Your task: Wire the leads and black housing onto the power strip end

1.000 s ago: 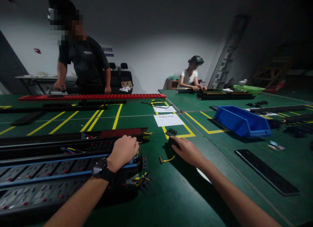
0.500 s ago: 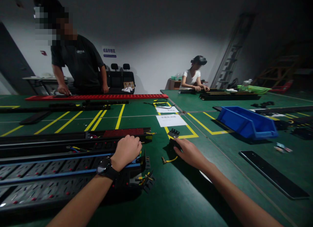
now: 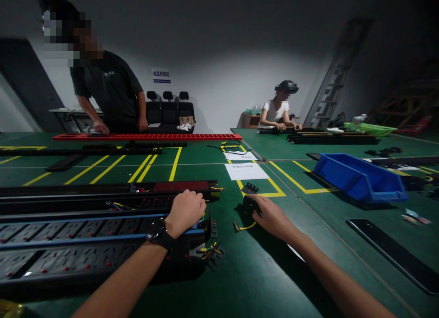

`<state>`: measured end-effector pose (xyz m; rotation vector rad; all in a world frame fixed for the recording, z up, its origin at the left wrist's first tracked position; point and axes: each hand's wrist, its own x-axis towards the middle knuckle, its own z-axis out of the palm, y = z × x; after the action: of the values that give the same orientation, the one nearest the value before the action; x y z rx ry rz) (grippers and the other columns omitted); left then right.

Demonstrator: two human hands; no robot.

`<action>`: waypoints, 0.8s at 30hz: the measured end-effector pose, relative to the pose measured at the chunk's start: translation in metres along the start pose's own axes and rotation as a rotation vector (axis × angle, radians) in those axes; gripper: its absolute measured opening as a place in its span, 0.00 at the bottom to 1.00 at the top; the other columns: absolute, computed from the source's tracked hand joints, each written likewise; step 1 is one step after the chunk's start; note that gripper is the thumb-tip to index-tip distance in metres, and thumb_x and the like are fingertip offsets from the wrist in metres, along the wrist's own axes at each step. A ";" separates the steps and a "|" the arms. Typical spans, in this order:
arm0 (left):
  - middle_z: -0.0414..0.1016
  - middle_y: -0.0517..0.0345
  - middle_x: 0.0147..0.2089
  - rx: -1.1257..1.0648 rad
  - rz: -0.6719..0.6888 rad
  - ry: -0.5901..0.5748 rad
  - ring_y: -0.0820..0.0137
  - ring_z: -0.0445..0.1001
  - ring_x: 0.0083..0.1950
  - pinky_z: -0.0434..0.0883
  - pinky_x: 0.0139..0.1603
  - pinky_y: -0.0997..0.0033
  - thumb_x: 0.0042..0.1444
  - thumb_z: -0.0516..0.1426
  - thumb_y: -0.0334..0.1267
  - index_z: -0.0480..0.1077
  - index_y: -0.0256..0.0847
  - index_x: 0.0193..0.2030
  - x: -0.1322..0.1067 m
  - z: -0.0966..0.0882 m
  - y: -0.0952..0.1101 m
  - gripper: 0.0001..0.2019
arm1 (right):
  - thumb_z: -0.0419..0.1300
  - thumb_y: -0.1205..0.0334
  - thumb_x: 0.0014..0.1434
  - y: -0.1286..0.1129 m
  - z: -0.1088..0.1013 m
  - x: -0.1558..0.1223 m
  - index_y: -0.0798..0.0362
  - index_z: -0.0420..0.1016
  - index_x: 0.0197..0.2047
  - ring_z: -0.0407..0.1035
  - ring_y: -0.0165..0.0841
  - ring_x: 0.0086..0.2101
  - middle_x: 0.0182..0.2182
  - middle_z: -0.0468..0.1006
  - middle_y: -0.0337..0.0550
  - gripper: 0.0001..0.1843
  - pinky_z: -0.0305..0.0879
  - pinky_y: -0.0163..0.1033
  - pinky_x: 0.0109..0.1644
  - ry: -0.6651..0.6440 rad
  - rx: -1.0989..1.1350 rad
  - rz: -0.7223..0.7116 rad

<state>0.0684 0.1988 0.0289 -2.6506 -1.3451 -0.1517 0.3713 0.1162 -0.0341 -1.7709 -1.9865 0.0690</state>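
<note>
My left hand [image 3: 187, 210], with a watch on its wrist, is closed above the right ends of the long black power strips [image 3: 85, 238]. A thin tip shows beside its fingers, but what they hold is hidden. Below it, a black end bracket [image 3: 213, 229] stands at one strip's end, and short yellow-green wires [image 3: 209, 249] stick out of the nearest one. My right hand [image 3: 270, 217] pinches a small black bracket [image 3: 252, 206] low over the green table. A yellow wire with a brass-coloured end [image 3: 245, 227] lies just under it, and another black bracket [image 3: 250, 188] is beyond.
A blue bin [image 3: 360, 178] and a phone [image 3: 391, 254] lie to the right. Paper labels [image 3: 246, 172] and yellow tape mark the table. Across it, one person [image 3: 109, 94] works at a red rail [image 3: 147, 137] and another person [image 3: 276, 112] at black strips [image 3: 332, 139].
The whole view has shifted slightly, so things appear farther right. Both hands keep nearly the same places over the table, and the right hand still holds the black bracket.
</note>
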 end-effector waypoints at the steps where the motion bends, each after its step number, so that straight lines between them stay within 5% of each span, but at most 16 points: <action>1: 0.83 0.41 0.44 0.001 0.000 0.001 0.53 0.81 0.49 0.76 0.51 0.56 0.74 0.48 0.37 0.80 0.36 0.43 0.000 0.000 0.000 0.19 | 0.55 0.69 0.61 0.002 0.000 0.000 0.48 0.72 0.70 0.79 0.46 0.52 0.54 0.83 0.53 0.34 0.73 0.50 0.57 -0.006 0.030 -0.002; 10: 0.83 0.39 0.48 -0.043 -0.028 -0.023 0.52 0.81 0.54 0.77 0.51 0.55 0.74 0.49 0.38 0.81 0.35 0.47 -0.005 -0.006 0.004 0.18 | 0.56 0.61 0.65 0.011 0.002 0.004 0.47 0.77 0.69 0.82 0.48 0.51 0.54 0.86 0.53 0.30 0.76 0.51 0.55 -0.067 0.180 -0.055; 19: 0.82 0.39 0.47 -0.042 -0.014 -0.002 0.52 0.81 0.53 0.77 0.53 0.55 0.73 0.49 0.35 0.81 0.34 0.46 -0.001 0.002 0.001 0.18 | 0.59 0.66 0.64 -0.007 -0.009 0.039 0.54 0.85 0.51 0.81 0.42 0.39 0.40 0.87 0.49 0.16 0.71 0.41 0.44 -0.277 0.211 -0.138; 24: 0.82 0.39 0.48 -0.039 0.018 -0.020 0.52 0.80 0.54 0.77 0.54 0.55 0.72 0.50 0.33 0.81 0.34 0.47 -0.001 0.002 -0.001 0.17 | 0.61 0.67 0.64 -0.032 0.001 0.058 0.53 0.85 0.47 0.80 0.42 0.41 0.40 0.86 0.49 0.12 0.69 0.41 0.45 -0.275 0.174 -0.209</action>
<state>0.0668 0.1986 0.0266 -2.7028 -1.3369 -0.1513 0.3378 0.1662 -0.0061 -1.5014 -2.2703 0.4243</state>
